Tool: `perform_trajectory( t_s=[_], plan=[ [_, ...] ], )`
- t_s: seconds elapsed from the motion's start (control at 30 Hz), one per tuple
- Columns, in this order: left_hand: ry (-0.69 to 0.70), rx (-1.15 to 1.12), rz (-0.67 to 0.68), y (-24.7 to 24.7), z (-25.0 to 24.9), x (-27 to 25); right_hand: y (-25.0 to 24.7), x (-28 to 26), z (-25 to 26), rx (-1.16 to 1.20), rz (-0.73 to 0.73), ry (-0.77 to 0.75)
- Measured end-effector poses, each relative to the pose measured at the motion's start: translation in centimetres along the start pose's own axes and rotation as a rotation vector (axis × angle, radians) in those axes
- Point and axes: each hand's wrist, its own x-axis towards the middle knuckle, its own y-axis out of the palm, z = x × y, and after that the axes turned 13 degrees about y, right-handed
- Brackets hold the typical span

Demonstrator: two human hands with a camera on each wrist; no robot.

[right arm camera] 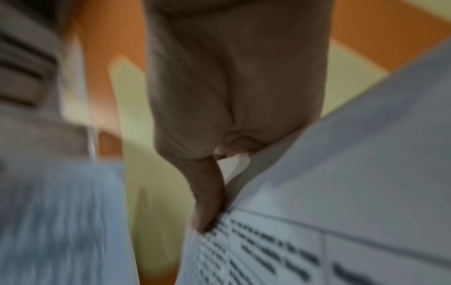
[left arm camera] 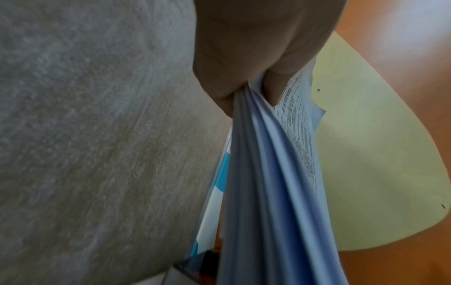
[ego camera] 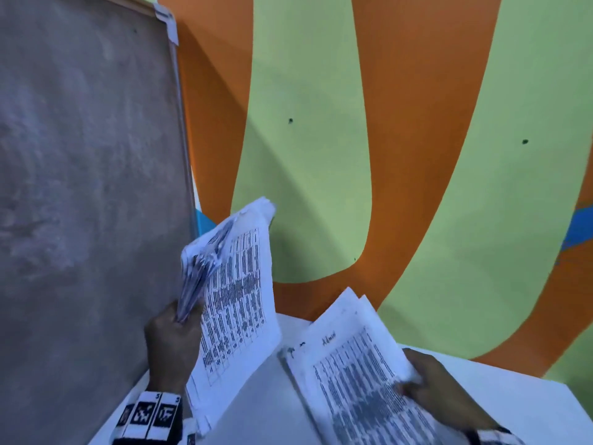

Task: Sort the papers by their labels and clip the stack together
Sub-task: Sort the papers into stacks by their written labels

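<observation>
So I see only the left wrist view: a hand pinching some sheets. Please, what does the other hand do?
Observer: The right hand holds a second bundle of printed sheets, lower and to the right.
Operator: Is this bundle on a table?
Observer: It hangs over a white table; whether it touches, I cannot tell.
Operator: And my sheets, are they upright?
Observer: The left hand holds its sheets raised, tilted, near a grey board.

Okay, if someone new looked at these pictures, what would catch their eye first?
The orange and green wall fills the background. In front, the left hand grips a raised bundle of papers, and the right hand holds another sheaf low over the white table.
</observation>
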Motion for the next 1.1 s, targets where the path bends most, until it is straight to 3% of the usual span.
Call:
perform_trajectory(
  t_s=[0.17,0.27,0.47,0.6,0.77,0.9,0.93,1.0,1.1],
  plan=[
    [-0.232,-0.122,0.117,3.1,1.1,-2.2,-5.3,-3.7,4.0,0.459,0.174,-0.038],
    [-0.37,-0.228,0.274,5.8,0.1,-3.6,-4.0,-2.9,3.3,0.631,0.142,0.047],
    [-0.571,-0.552,0.439,9.5,-2.9,-6.2,-0.2,-0.7,1.4,0.731,-0.003,0.232],
    [-0.688,-0.605,0.615,10.1,-5.1,-6.7,0.0,-0.2,-0.3,0.755,-0.066,0.298],
    [-0.716,-0.633,0.744,10.9,-5.9,-7.2,0.4,0.1,-2.0,0.818,-0.061,0.332],
    [-0.739,-0.663,0.729,11.5,-6.2,-7.4,1.0,-0.1,-2.4,0.869,-0.221,0.291],
    [-0.698,-0.682,0.717,11.8,-6.1,-7.5,1.2,-0.1,-2.2,0.864,-0.287,0.262],
    [-0.484,-0.711,0.652,11.9,-6.5,-7.2,1.2,-0.2,-1.6,0.843,-0.403,0.197],
    [-0.333,-0.708,0.555,11.8,-7.7,-6.2,0.4,-0.4,-0.2,0.84,-0.457,0.089]
  ],
)
